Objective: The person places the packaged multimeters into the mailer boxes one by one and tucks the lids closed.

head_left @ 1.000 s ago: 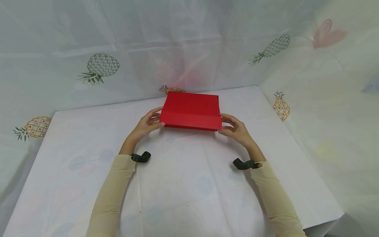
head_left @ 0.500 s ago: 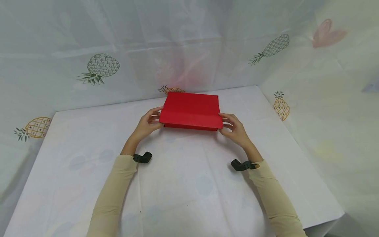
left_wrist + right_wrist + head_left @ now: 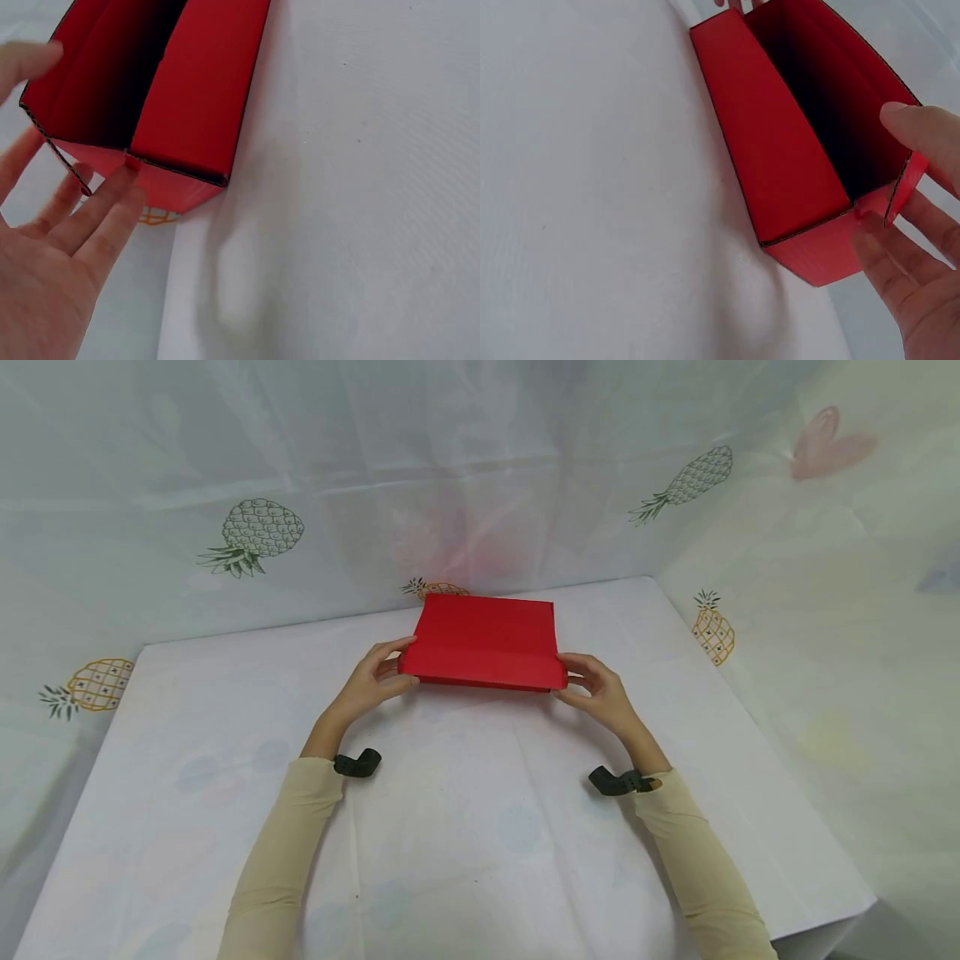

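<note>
A red cardboard box (image 3: 483, 622) lies near the back of the table, its hinged lid partly raised. Both wrist views show a dark gap between the lid (image 3: 84, 56) and the front panel (image 3: 772, 139). My left hand (image 3: 362, 687) holds the lid's left front corner, thumb in front and fingers (image 3: 105, 217) at the side tab and box side. At the right front corner, my right hand (image 3: 607, 697) holds the lid likewise, its thumb (image 3: 922, 131) over the lid's inner face and fingers by the side tab. The box's contents are hidden in shadow.
A white cloth covers the table (image 3: 450, 827), whose back edge runs just behind the box. A pineapple-print curtain (image 3: 360, 468) hangs behind and at the sides. Each wrist wears a black camera (image 3: 358, 763).
The lid's front flap flattened out half a second ago and now bends down again, with its side tabs showing at the corners. Both hands shifted slightly; the box stayed in place.
</note>
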{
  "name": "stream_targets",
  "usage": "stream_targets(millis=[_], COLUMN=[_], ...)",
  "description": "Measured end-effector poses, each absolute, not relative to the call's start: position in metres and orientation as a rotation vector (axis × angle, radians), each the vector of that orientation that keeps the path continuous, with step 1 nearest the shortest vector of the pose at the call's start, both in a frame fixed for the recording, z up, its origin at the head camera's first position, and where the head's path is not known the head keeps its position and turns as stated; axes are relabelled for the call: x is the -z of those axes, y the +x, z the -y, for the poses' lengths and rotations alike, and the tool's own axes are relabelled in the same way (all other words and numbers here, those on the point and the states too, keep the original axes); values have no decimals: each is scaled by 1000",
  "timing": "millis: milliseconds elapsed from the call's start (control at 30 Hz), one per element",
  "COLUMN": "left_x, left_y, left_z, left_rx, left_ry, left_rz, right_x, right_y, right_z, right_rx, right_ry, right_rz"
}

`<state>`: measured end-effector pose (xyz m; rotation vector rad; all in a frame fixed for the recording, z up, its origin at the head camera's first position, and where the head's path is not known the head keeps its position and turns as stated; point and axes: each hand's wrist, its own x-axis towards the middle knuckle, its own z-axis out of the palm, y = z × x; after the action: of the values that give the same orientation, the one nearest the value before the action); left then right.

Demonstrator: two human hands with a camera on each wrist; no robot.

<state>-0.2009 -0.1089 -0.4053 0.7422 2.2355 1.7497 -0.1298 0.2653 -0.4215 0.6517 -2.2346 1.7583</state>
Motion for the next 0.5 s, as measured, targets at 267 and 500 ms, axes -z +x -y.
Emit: stream_targets(millis=[267,500], left_x=[409,413], left_y=[-197,-196], left_z=[112,112], left_rx=[-1673,-1710], left_ry=[701,681], left_rz=[-2224,-2278], right_x=[441,455], right_y=[-132,-139], right_z=[-275,-279], right_rx=[-1840,-1907], right_ry=[627,651], right_rz=[2275,2177])
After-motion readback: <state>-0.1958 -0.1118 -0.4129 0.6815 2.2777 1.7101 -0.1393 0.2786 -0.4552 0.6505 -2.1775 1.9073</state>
